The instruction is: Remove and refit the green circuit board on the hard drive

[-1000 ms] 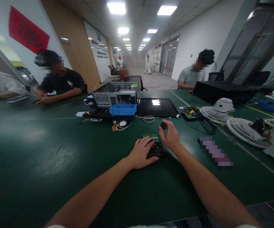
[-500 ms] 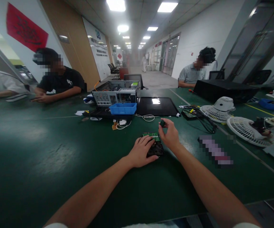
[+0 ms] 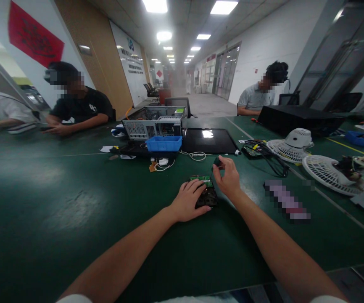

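Observation:
A small dark device with a green circuit board (image 3: pixel 207 182) at its far end lies on the green table in front of me. Across its left part rests my left hand (image 3: pixel 190 200), fingers stretched and lying flat, hiding much of it. My right hand (image 3: pixel 228 176), raised just to the right of the board, pinches a small dark block (image 3: pixel 217 161) between thumb and fingers. What kind of part the block is cannot be made out. A thin dark line, perhaps a wire, runs down from it toward the board.
Beyond my hands are a blue tray (image 3: pixel 164 144), an open computer case (image 3: pixel 153 122) and a black flat panel (image 3: pixel 209 142). A white cable (image 3: pixel 194 156) lies nearer. To the right are black cables (image 3: pixel 278 164), fan parts (image 3: pixel 322 174) and a blurred-out object (image 3: pixel 286 200). Co-workers sit across the table.
My right hand has shifted slightly to the right with the small dark block, which tilts a little differently. My left hand stays flat on the device.

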### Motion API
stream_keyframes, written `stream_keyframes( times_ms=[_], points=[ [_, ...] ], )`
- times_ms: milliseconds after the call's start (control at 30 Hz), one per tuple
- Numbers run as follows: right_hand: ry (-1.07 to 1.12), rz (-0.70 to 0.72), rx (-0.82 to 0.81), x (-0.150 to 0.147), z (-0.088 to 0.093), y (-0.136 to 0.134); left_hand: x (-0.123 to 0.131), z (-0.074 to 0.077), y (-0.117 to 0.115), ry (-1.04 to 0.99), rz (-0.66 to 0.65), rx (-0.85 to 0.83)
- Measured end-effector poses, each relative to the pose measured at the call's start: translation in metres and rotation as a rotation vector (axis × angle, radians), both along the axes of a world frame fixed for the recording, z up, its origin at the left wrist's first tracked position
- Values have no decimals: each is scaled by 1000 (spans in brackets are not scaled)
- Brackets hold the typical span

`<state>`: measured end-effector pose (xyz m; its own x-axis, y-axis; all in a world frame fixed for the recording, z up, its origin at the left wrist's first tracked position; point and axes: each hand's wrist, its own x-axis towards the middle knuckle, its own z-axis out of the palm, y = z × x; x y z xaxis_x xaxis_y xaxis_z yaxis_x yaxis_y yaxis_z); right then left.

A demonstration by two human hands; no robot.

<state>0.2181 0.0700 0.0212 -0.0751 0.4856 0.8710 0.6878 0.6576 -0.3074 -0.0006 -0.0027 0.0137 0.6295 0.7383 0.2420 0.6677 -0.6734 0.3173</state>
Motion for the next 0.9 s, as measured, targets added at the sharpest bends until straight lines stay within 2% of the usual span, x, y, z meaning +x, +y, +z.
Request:
stream_keyframes(
  times_ms=[200,500,700,900],
  points=[
    [83,11,10,-1,-2,2,0,-1,1,0,0,-2],
    [29,3,-13,0,4,-3,0,-2,1,-15,1,-4],
    [52,32,-8,-1,-2,0,1,-3,1,-15,3,2],
    [36,-19,-30,-1,-1,-1,0,-3,1,-9,4,3]
  ],
)
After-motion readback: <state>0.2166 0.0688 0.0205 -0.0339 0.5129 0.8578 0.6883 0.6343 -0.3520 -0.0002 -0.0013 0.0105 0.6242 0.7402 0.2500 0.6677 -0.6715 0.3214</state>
